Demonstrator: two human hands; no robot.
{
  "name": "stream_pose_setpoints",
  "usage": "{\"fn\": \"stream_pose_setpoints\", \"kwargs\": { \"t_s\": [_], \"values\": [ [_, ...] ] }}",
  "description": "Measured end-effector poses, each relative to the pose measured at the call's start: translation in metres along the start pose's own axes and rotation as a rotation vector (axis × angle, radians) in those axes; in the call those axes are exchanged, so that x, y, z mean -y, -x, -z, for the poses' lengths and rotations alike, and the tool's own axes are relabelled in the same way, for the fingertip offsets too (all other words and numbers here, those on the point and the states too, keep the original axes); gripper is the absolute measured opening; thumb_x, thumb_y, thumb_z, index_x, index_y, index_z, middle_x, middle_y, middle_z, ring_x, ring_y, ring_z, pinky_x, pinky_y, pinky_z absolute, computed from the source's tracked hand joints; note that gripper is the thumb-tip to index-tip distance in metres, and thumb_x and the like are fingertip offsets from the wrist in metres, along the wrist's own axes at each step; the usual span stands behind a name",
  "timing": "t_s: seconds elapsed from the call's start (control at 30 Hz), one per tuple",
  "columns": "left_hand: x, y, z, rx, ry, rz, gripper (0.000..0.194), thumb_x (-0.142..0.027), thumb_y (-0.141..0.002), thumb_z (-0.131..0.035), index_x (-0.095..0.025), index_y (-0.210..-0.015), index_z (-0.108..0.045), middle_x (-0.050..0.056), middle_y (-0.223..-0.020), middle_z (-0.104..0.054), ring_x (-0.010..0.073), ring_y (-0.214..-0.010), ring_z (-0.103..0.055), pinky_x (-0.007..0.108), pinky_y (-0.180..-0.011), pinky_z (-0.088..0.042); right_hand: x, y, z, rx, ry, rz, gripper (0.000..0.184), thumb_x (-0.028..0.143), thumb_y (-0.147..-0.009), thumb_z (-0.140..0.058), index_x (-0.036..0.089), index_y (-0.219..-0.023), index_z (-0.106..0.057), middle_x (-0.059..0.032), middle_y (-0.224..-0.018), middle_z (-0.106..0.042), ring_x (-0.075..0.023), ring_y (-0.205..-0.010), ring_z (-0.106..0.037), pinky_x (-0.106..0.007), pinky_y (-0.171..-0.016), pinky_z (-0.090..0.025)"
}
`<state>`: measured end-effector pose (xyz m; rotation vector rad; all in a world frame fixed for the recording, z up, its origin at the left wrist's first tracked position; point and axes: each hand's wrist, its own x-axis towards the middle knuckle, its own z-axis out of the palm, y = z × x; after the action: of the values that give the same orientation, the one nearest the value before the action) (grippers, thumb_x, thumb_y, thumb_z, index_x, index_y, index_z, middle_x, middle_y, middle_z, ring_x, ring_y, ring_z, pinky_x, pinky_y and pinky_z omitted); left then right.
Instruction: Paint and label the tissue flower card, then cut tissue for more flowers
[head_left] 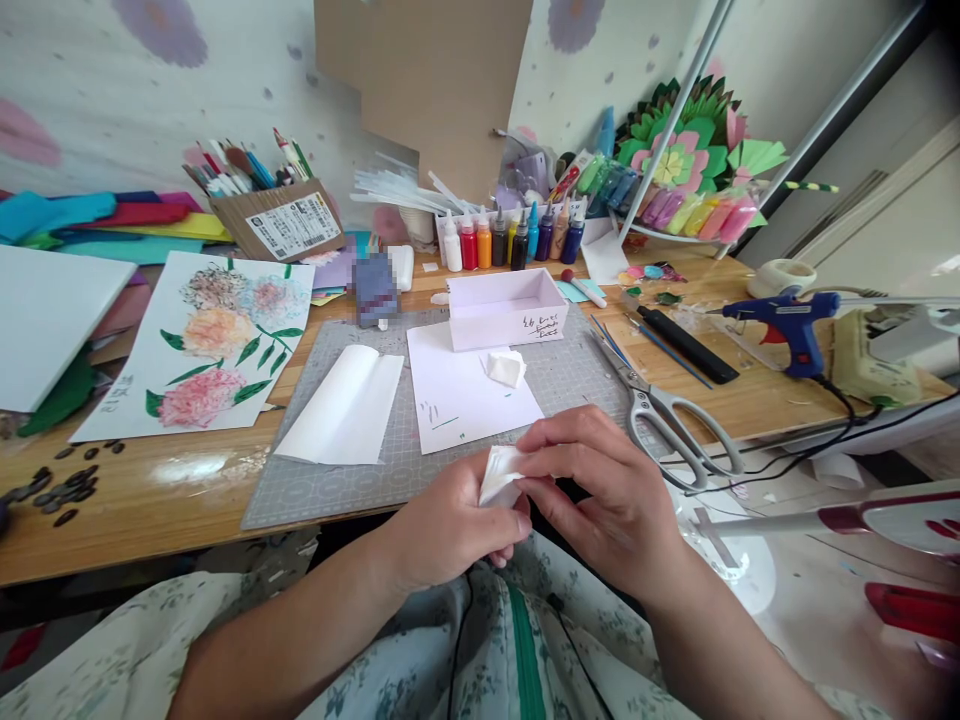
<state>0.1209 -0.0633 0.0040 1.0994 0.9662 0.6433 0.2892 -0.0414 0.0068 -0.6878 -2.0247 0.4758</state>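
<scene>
A small folded piece of white tissue paper is between my two hands, just past the front edge of the table. My left hand closes round its lower part, thumb in front. With thumb and fingertips, my right hand pinches its right edge. Beyond them a white sheet with small green marks lies on the grey cutting mat. Another small folded white wad rests on that sheet, in front of a white open box with handwriting. To the left lies a loosely rolled white sheet.
Large grey scissors overhang the table's right edge, near my right hand. Farther right are a blue glue gun and a power strip. Several paint bottles line the back. A flower painting and dark pebbles lie left.
</scene>
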Motion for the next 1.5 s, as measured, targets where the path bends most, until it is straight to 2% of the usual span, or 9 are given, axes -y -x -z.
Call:
{"fn": "stream_pose_setpoints", "kwargs": {
  "t_s": [0.17, 0.33, 0.5, 0.77, 0.93, 1.13, 1.27, 1.4, 1.5],
  "values": [
    [0.0006, -0.0009, 0.0025, 0.016, 0.023, 0.009, 0.009, -0.021, -0.070, -0.058, -0.018, -0.074, -0.050, -0.004, -0.060, -0.052, 0.0110, -0.053, -0.050, 0.026, -0.054, -0.045, 0.0002, -0.0032, -0.0011, -0.011, -0.026, 0.028, 0.017, 0.006, -0.080, -0.061, 0.020, -0.089, -0.061, -0.0041, -0.091, -0.067, -0.0158, -0.083, -0.058, -0.033, -0.075, -0.049],
    [0.0006, -0.0017, 0.0029, 0.006, -0.040, -0.009, 0.012, -0.029, -0.081, -0.052, -0.018, -0.075, -0.050, -0.003, -0.064, -0.052, 0.0116, -0.058, -0.050, 0.026, -0.058, -0.045, -0.0010, -0.0016, -0.0016, -0.034, -0.001, 0.011, 0.024, 0.006, -0.081, -0.060, 0.021, -0.099, -0.060, -0.0031, -0.086, -0.065, -0.0157, -0.080, -0.058, -0.032, -0.072, -0.049],
    [0.0031, -0.0022, 0.0047, -0.022, -0.126, -0.076, 0.016, -0.030, -0.087, -0.044, -0.020, -0.077, -0.049, -0.003, -0.068, -0.052, 0.0114, -0.064, -0.050, 0.025, -0.062, -0.044, -0.0019, 0.0018, -0.0015, -0.042, 0.064, 0.005, 0.028, 0.006, -0.079, -0.063, 0.021, -0.102, -0.061, -0.0058, -0.101, -0.058, -0.0164, -0.092, -0.056, -0.031, -0.076, -0.048],
    [0.0010, -0.0012, 0.0064, -0.065, -0.297, -0.095, 0.013, -0.016, -0.083, -0.040, -0.020, -0.079, -0.051, -0.004, -0.071, -0.053, 0.0119, -0.067, -0.051, 0.025, -0.065, -0.042, -0.0018, 0.0012, -0.0021, -0.037, 0.102, 0.004, 0.018, 0.009, -0.079, -0.064, 0.021, -0.091, -0.062, -0.0057, -0.105, -0.054, -0.0178, -0.095, -0.052, -0.034, -0.079, -0.044],
    [-0.0021, -0.0013, 0.0057, -0.041, -0.274, -0.078, 0.014, -0.018, -0.084, -0.039, -0.021, -0.086, -0.053, -0.004, -0.073, -0.055, 0.0126, -0.067, -0.053, 0.026, -0.065, -0.044, -0.0022, 0.0024, -0.0031, -0.022, 0.101, -0.014, 0.022, 0.007, -0.077, -0.064, 0.020, -0.096, -0.062, -0.0051, -0.104, -0.051, -0.0171, -0.096, -0.051, -0.032, -0.079, -0.044],
    [0.0022, -0.0009, 0.0069, -0.063, -0.348, -0.077, 0.017, -0.013, -0.081, -0.038, -0.020, -0.076, -0.052, -0.004, -0.072, -0.056, 0.0121, -0.066, -0.054, 0.025, -0.064, -0.043, -0.0023, 0.0030, -0.0052, -0.003, 0.094, -0.037, 0.026, 0.007, -0.075, -0.065, 0.021, -0.098, -0.062, -0.0037, -0.105, -0.050, -0.0162, -0.097, -0.050, -0.031, -0.081, -0.043],
    [0.0024, -0.0012, 0.0077, -0.064, -0.376, -0.078, 0.020, -0.009, -0.078, -0.038, -0.021, -0.079, -0.054, -0.004, -0.073, -0.057, 0.0119, -0.066, -0.055, 0.024, -0.064, -0.042, -0.0042, 0.0036, -0.0055, 0.010, 0.062, -0.050, 0.031, 0.006, -0.074, -0.066, 0.020, -0.101, -0.061, -0.0044, -0.106, -0.050, -0.0164, -0.097, -0.049, -0.031, -0.081, -0.043],
    [0.0004, -0.0024, 0.0076, -0.043, -0.329, -0.063, 0.018, -0.013, -0.081, -0.039, -0.020, -0.083, -0.056, -0.004, -0.073, -0.058, 0.0121, -0.066, -0.055, 0.025, -0.064, -0.044, -0.0045, 0.0047, -0.0038, 0.010, 0.032, -0.057, 0.024, 0.007, -0.075, -0.065, 0.021, -0.094, -0.062, -0.0039, -0.105, -0.050, -0.0155, -0.095, -0.050, -0.030, -0.079, -0.044],
    [0.0001, -0.0028, 0.0074, 0.002, -0.204, -0.051, 0.014, -0.019, -0.085, -0.044, -0.019, -0.091, -0.057, -0.002, -0.078, -0.058, 0.0123, -0.070, -0.056, 0.025, -0.066, -0.046, -0.0029, 0.0039, -0.0029, 0.016, -0.003, -0.063, 0.019, 0.007, -0.076, -0.065, 0.020, -0.089, -0.062, -0.0036, -0.100, -0.052, -0.0150, -0.091, -0.051, -0.030, -0.076, -0.044]
  ]
}}
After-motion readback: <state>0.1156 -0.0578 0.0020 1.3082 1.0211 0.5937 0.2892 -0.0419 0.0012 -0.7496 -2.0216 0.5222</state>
